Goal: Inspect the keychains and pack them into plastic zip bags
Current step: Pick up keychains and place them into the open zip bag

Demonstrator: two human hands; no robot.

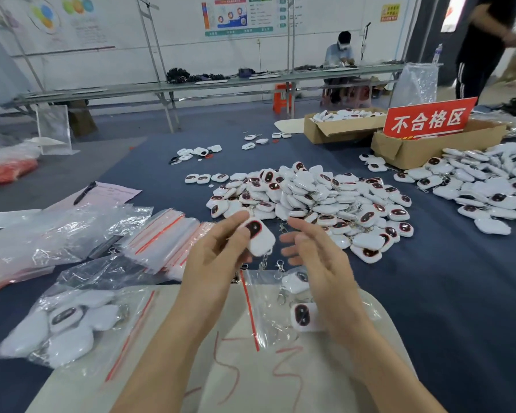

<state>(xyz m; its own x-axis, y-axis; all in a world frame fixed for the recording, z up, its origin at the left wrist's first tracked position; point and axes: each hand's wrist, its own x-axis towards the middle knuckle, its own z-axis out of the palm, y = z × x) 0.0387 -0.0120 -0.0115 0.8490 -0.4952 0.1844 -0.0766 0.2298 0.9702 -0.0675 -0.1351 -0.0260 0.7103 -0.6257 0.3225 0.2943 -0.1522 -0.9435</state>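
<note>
White keychain [261,238] is pinched by the left hand [218,257]; the right hand [316,263] is just beside it, fingers loose.

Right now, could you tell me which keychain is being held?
The keychain pinched in the left hand, dark face towards the camera; every other one lies loose, bagged or boxed.

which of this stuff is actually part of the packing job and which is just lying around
Part of the job:
keychain held in the left hand
keychain pile
empty zip bags
half-filled bag
packed bag

Just lying about:
pen on pink paper
orange stool
</note>
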